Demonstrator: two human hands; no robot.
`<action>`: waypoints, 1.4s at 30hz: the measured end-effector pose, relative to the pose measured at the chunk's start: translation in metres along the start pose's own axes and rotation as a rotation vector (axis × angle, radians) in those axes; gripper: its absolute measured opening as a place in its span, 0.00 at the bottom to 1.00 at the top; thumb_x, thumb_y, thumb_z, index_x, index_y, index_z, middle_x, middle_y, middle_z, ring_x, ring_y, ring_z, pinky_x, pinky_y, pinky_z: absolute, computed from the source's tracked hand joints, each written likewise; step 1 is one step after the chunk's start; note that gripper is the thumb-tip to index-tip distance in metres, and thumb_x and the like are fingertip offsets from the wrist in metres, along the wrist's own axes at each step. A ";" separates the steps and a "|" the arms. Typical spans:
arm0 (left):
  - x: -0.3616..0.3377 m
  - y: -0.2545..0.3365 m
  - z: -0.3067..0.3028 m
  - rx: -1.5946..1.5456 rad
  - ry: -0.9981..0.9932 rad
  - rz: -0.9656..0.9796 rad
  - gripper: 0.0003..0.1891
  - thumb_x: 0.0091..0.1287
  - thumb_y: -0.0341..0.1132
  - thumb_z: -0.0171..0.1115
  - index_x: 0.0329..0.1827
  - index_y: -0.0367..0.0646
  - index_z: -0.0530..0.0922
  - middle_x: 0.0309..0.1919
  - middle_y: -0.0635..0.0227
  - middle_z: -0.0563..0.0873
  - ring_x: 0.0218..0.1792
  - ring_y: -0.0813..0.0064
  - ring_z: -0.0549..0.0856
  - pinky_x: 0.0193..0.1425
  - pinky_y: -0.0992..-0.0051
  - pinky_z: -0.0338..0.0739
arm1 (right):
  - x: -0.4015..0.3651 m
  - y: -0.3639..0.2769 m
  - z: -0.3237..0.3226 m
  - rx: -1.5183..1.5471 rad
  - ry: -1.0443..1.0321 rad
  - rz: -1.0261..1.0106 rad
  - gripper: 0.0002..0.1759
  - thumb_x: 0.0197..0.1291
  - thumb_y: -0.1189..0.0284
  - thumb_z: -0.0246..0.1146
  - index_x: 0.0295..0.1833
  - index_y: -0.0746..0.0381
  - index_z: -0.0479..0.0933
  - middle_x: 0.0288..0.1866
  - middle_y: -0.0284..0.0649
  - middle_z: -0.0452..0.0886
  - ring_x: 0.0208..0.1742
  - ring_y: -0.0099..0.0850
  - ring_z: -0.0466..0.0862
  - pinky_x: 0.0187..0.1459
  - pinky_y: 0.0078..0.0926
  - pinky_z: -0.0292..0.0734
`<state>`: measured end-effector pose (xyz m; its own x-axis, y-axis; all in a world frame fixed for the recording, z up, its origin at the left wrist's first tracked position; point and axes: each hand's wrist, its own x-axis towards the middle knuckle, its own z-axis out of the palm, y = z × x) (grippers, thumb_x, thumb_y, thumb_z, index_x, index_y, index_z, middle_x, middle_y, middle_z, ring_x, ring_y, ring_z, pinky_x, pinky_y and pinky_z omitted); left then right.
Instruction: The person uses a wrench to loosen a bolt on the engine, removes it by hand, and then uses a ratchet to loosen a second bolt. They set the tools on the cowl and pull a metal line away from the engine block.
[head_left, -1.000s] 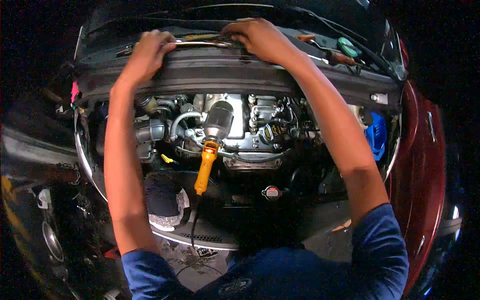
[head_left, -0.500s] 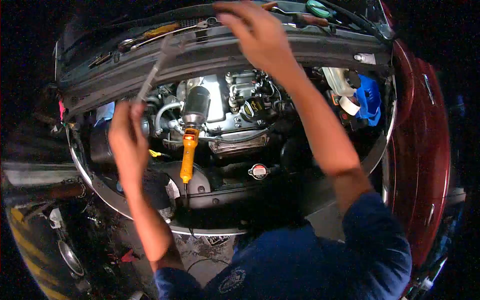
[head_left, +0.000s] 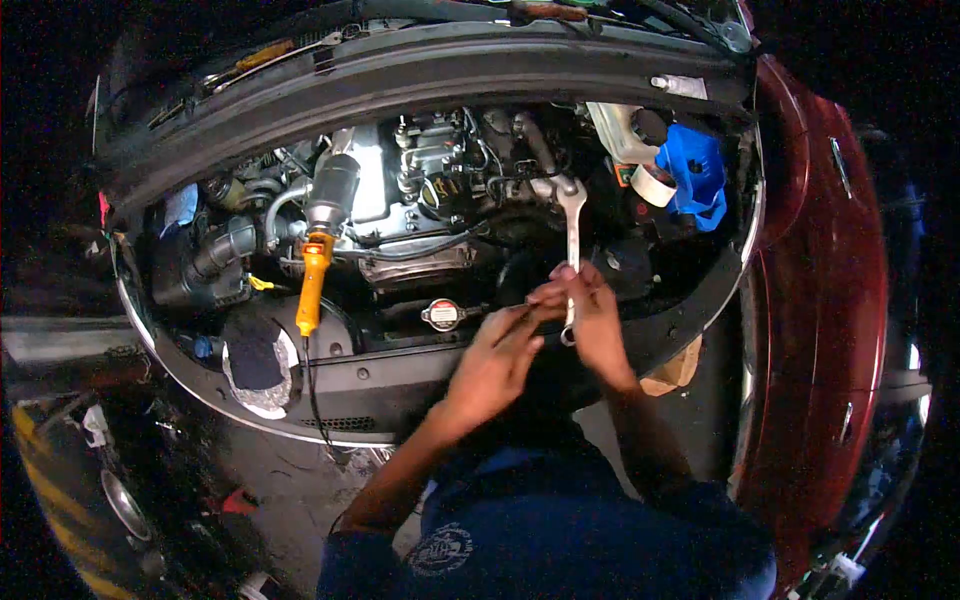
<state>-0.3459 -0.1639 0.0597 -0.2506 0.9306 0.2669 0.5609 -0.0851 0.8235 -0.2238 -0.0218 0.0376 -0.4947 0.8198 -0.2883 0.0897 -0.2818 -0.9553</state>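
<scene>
My right hand [head_left: 594, 325] is closed around the shaft of a combination wrench [head_left: 573, 232]. The open jaw points up toward the engine, and the ring end sticks out below the fingers. Close beside it on the left, my left hand [head_left: 492, 368] has its fingers curled, the tips near the right fingers. A dark sliver shows at these fingertips, and I cannot tell what it is. Both hands are over the front edge of the engine bay, right of the radiator cap [head_left: 443, 314]. Behind the wrench jaw lie metal engine parts [head_left: 525, 150].
A lit work lamp with an orange handle [head_left: 312, 290] lies across the engine [head_left: 420, 150]. At the right are a blue object [head_left: 695, 175], a roll of tape [head_left: 653, 186] and a reservoir [head_left: 615, 130]. Tools, including another wrench [head_left: 325, 42], rest along the windshield base. A glove [head_left: 258, 365] lies front left.
The wrench has gone from my raised left hand to my right hand. Both hands have come down and together at the front of the bay. The view has shifted slightly.
</scene>
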 end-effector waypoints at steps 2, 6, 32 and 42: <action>-0.014 -0.009 -0.018 0.200 0.097 -0.042 0.21 0.72 0.31 0.63 0.68 0.41 0.78 0.55 0.49 0.82 0.59 0.48 0.80 0.64 0.57 0.76 | 0.010 -0.046 -0.019 -0.207 -0.072 0.044 0.13 0.80 0.64 0.54 0.48 0.62 0.77 0.28 0.39 0.85 0.30 0.26 0.84 0.31 0.24 0.77; -0.030 -0.049 -0.067 0.608 0.309 -0.172 0.15 0.72 0.31 0.64 0.60 0.40 0.83 0.50 0.53 0.84 0.52 0.51 0.82 0.57 0.57 0.77 | 0.078 -0.068 -0.049 -1.071 0.054 -0.399 0.18 0.75 0.58 0.59 0.51 0.62 0.82 0.33 0.51 0.87 0.37 0.52 0.88 0.41 0.47 0.81; -0.039 -0.082 -0.072 0.558 0.395 -0.358 0.16 0.71 0.33 0.65 0.60 0.38 0.81 0.41 0.59 0.83 0.43 0.58 0.84 0.45 0.61 0.82 | 0.286 -0.053 -0.003 -1.622 -0.306 -0.726 0.15 0.69 0.60 0.63 0.54 0.55 0.86 0.49 0.46 0.86 0.54 0.48 0.85 0.56 0.47 0.80; -0.039 -0.080 -0.073 0.538 0.384 -0.380 0.16 0.72 0.34 0.65 0.60 0.38 0.81 0.42 0.60 0.84 0.44 0.57 0.84 0.46 0.61 0.82 | 0.295 -0.040 0.004 -1.643 -0.272 -0.836 0.17 0.69 0.61 0.64 0.56 0.58 0.85 0.55 0.50 0.85 0.57 0.49 0.85 0.58 0.47 0.80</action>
<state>-0.4387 -0.2196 0.0202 -0.7052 0.6634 0.2503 0.6638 0.4935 0.5620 -0.3772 0.2292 -0.0089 -0.9378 0.3356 0.0890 0.3391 0.9403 0.0277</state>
